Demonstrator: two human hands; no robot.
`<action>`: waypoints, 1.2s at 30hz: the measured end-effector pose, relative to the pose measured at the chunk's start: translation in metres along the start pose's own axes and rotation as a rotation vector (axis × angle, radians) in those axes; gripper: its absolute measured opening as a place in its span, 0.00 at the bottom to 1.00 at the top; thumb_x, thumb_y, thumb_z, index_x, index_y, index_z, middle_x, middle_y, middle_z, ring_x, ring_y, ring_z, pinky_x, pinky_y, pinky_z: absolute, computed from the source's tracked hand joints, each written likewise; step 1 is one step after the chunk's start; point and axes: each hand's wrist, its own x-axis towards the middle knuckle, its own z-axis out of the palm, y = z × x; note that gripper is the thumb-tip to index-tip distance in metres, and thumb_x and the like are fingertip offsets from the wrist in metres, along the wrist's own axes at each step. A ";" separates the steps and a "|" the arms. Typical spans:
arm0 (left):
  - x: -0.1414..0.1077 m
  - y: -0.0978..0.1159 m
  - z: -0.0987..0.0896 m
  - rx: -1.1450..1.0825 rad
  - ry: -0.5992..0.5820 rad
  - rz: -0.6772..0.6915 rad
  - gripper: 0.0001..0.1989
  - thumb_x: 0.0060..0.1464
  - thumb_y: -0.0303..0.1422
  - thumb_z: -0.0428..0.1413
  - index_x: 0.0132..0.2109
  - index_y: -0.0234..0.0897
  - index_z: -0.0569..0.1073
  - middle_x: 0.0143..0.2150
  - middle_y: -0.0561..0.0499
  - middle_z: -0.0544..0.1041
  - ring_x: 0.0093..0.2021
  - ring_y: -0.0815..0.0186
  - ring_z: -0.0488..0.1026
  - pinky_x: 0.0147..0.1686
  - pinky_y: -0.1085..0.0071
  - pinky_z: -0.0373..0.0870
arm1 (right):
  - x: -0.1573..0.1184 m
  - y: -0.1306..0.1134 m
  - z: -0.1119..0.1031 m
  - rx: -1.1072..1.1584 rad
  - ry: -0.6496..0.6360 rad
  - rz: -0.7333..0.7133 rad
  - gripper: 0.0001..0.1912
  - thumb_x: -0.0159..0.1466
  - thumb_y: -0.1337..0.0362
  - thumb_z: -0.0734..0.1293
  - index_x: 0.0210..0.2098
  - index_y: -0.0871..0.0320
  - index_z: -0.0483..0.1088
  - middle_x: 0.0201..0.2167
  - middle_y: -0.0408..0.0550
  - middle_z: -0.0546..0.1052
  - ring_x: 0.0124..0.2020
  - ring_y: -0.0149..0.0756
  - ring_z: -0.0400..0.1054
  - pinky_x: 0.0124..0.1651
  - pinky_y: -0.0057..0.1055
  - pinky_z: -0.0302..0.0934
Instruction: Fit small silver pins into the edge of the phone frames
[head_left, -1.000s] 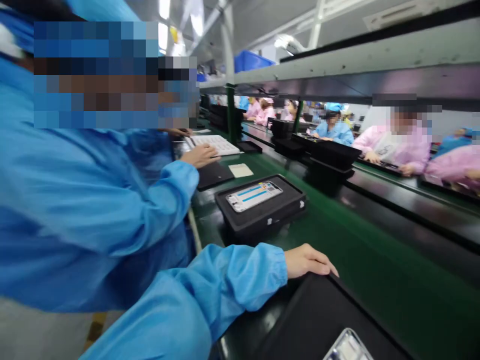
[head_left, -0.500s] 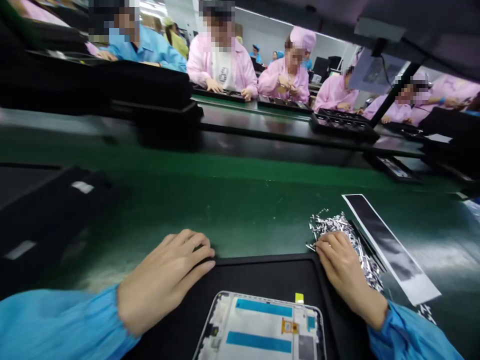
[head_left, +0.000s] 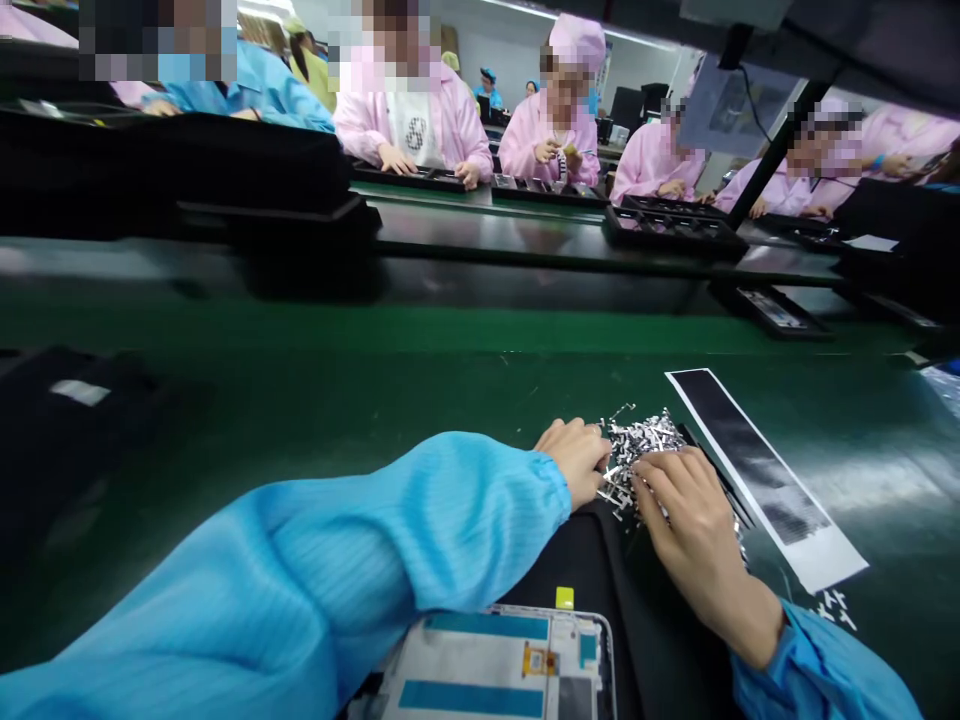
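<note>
A heap of small silver and dark strips (head_left: 637, 440) lies on the green bench. My left hand (head_left: 576, 458) reaches across to the heap's left edge, its fingers curled among the pieces. On the near side of the same heap, my right hand (head_left: 686, 525) bends its fingers down close together. Whatever the fingertips of either hand pinch is hidden. Below them, an opened tablet housing (head_left: 480, 655) with blue strips and a yellow tab rests in a black tray (head_left: 551, 575); my left sleeve covers part of both.
A long white sheet with a dark band (head_left: 757, 470) lies right of the heap, with loose white bits (head_left: 834, 608) by its lower end. Black trays (head_left: 675, 235) line the raised far shelf. Several co-workers (head_left: 420, 110) sit beyond it. A black case (head_left: 67, 430) is at left.
My left hand has moved right, from the tray's left corner to the heap, and its sleeve now crosses the tray. My right hand stays at the heap. The view has shifted slightly.
</note>
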 end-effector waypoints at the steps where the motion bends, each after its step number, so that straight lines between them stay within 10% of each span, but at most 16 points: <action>1: 0.000 -0.001 0.001 0.002 0.002 -0.004 0.02 0.47 0.29 0.52 0.28 0.37 0.69 0.32 0.53 0.68 0.36 0.65 0.62 0.33 0.70 0.57 | 0.001 0.000 -0.001 -0.004 0.002 0.005 0.07 0.60 0.73 0.54 0.30 0.61 0.62 0.31 0.49 0.65 0.34 0.36 0.56 0.42 0.42 0.52; 11: -0.013 -0.001 -0.009 -0.002 0.028 -0.007 0.06 0.48 0.21 0.45 0.33 0.31 0.64 0.32 0.47 0.66 0.35 0.61 0.62 0.35 0.66 0.58 | 0.001 -0.001 0.005 -0.007 0.003 0.022 0.07 0.60 0.73 0.55 0.30 0.61 0.62 0.31 0.48 0.66 0.34 0.35 0.57 0.44 0.43 0.51; 24: -0.042 -0.006 -0.023 -0.533 0.181 -0.090 0.06 0.47 0.20 0.48 0.30 0.34 0.65 0.26 0.57 0.66 0.28 0.73 0.64 0.30 0.79 0.60 | 0.002 -0.010 0.006 0.124 0.025 0.025 0.16 0.60 0.72 0.56 0.48 0.62 0.55 0.39 0.52 0.65 0.41 0.39 0.57 0.46 0.43 0.51; 30: -0.040 -0.009 -0.019 -0.648 0.086 -0.031 0.04 0.48 0.21 0.48 0.32 0.30 0.66 0.23 0.56 0.66 0.25 0.74 0.63 0.27 0.80 0.62 | 0.003 -0.011 0.002 0.254 0.012 -0.038 0.10 0.59 0.76 0.56 0.39 0.61 0.62 0.29 0.47 0.66 0.32 0.33 0.58 0.44 0.41 0.52; 36: -0.052 -0.002 -0.018 -0.318 0.234 0.159 0.05 0.51 0.28 0.49 0.34 0.34 0.69 0.34 0.51 0.67 0.36 0.65 0.60 0.38 0.68 0.55 | 0.002 -0.018 0.000 0.397 -0.075 0.028 0.09 0.61 0.74 0.54 0.28 0.61 0.62 0.25 0.46 0.64 0.28 0.33 0.56 0.31 0.31 0.53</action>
